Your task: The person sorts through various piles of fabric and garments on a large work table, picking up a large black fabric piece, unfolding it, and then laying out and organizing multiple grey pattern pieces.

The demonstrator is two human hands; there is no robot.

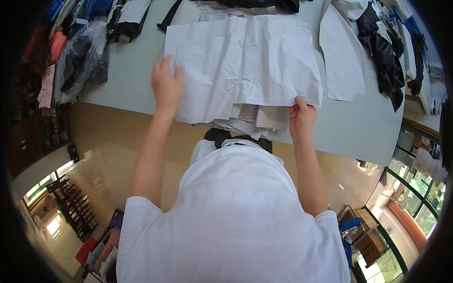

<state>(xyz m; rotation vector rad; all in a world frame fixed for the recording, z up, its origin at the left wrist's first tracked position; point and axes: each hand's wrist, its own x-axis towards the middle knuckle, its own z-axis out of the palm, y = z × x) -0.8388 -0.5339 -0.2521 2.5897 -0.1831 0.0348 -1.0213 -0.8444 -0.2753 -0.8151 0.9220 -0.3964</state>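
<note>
A white garment piece [208,67] of smooth, paper-like material lies spread at the table's near side. A vertical seam or fold runs down its middle, with puckered creases around it. My left hand [168,85] is at its left edge, fingers apart and slightly blurred, gripping nothing. Near the lower right corner, my right hand [302,118] pinches the hem between thumb and fingers. Beneath that hem, bunched white cloth layers [270,118] hang at the table's front edge. What lies under most of the piece is hidden.
The pale table [357,131] carries white pieces [341,56] and shiny black material [384,63] at right. Black material [262,4] lies at the far edge. Garments in clear plastic [83,63] hang at left. Cardboard boxes [371,244] and a blue chair [350,226] stand behind on the right.
</note>
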